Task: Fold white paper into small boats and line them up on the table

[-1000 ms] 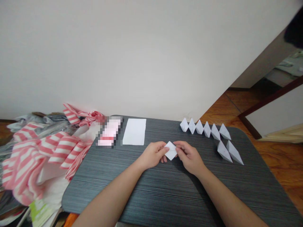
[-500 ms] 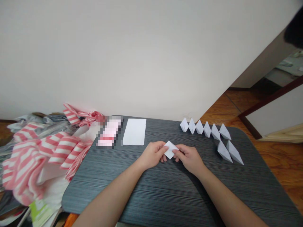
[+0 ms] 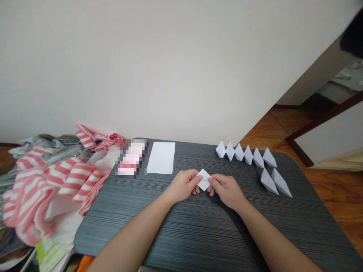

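Between my two hands is a small folded paper [image 3: 203,180], white and diamond-shaped, with creases on its upper face. My left hand [image 3: 185,185] pinches its left corner, thumb on top and fingers underneath. On the opposite corner, my right hand [image 3: 227,190] grips it the same way, with the thumb pressed near the edge. The fingers below the paper are partly hidden. Both hands are just over the middle of the dark table [image 3: 181,226].
Several folded white paper boats [image 3: 248,155] stand in a row at the back right, with two more paper boats [image 3: 275,183] in front. White paper sheets [image 3: 161,158] lie at back left beside a pixelated pink item [image 3: 132,158]. Striped cloth [image 3: 68,177] is heaped left of the table.
My right thumb and fingers have shifted slightly at the right corner, so more of the folded paper shows. My left hand stays where it was.
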The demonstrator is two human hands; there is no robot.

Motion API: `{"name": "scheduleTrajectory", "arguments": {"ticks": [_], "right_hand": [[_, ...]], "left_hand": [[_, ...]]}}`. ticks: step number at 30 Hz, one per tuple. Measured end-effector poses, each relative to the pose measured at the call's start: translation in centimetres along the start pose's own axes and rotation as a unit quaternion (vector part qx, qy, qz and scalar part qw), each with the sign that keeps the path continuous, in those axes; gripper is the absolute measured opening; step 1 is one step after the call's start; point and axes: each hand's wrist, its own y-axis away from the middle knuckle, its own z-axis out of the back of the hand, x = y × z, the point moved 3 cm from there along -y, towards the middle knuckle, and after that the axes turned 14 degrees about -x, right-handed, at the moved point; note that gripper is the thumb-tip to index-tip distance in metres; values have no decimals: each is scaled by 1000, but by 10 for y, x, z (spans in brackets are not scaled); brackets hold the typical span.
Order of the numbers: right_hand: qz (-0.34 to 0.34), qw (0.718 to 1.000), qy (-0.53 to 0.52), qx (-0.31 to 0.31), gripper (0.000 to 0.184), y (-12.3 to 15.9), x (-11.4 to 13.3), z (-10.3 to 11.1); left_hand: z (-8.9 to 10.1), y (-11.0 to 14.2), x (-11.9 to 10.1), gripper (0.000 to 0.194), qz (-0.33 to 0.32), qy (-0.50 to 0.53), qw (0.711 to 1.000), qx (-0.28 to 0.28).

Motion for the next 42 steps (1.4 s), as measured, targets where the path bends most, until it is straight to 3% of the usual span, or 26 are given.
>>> {"name": "scheduleTrajectory", "arguments": {"ticks": [5,12,22,32,42], "right_hand": [[6,1000,7,8,32,0,0,-2],[19,999,-19,24,23,1,0,-3],[-50,995,-67,57,27,2,-6,-7],[-39,992,-86,82,27,3,0,-6],[-92,988,-118,21,30,2,-12,-2]], "left_hand": [[-1,1,-2,29,8,14,1000,13],[0,2,0,30,11,-20,1000,-11],[1,2,-3,29,6,-44,999,-14],[1,3,-8,29,-2,-52,999,-14],[0,-1,1,26,15,31,999,8]]}}
